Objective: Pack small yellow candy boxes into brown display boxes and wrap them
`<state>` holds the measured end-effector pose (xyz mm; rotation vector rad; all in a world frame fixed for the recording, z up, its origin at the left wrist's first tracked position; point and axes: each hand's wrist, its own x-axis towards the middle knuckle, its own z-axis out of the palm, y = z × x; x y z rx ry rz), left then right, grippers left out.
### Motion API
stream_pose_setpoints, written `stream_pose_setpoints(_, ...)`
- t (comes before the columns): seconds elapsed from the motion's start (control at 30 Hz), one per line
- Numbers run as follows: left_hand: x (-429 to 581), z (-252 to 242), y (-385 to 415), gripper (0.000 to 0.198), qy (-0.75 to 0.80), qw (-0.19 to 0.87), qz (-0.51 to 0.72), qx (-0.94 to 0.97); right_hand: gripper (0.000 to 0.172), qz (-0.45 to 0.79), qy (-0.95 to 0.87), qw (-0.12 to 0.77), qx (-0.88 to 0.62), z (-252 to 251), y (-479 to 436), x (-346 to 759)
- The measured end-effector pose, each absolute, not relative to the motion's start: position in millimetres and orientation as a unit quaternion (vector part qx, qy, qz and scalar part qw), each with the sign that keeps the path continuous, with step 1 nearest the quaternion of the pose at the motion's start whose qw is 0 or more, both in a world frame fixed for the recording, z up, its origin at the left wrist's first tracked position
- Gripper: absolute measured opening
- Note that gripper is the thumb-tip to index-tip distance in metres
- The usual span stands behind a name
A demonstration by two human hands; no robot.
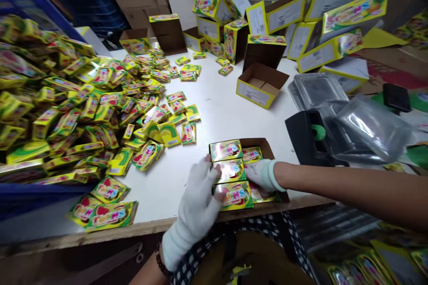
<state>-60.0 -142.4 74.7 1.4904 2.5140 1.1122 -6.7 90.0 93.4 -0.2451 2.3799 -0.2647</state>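
In front of me, near the table's front edge, lies an open brown-lined box (pixel 269 149) holding several small yellow-green candy packs. Three packs, with the middle one (pixel 229 171) between the others, form a column along its left side. My left hand (pixel 199 191), in a white glove with bare fingertips, rests at the box's left side, its spread fingertips touching these packs. My right hand (pixel 261 173), also gloved, reaches into the right half of the box over lower packs (pixel 252 155). Its fingers are mostly hidden.
A large heap of candy packs (pixel 83 111) covers the left of the table. Empty display boxes (pixel 262 84) are stacked at the back. On the right are a black tape dispenser (pixel 304 138) and clear plastic trays (pixel 371 127). Loose packs (pixel 112 213) lie at the front left.
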Motion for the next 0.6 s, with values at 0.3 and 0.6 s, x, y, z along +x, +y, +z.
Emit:
stream_pose_setpoints(0.3, -241, 67, -159, 0.067, 0.923, -0.121, 0.114, 0.348, 0.048, 0.017, 0.910, 0.409, -0.069, 91, 82, -1)
stream_pose_setpoints(0.6, -228, 114, -157, 0.033, 0.899, -0.094, 0.176, 0.390, 0.034, -0.130, 0.923, 0.350, -0.090, 125, 121, -13)
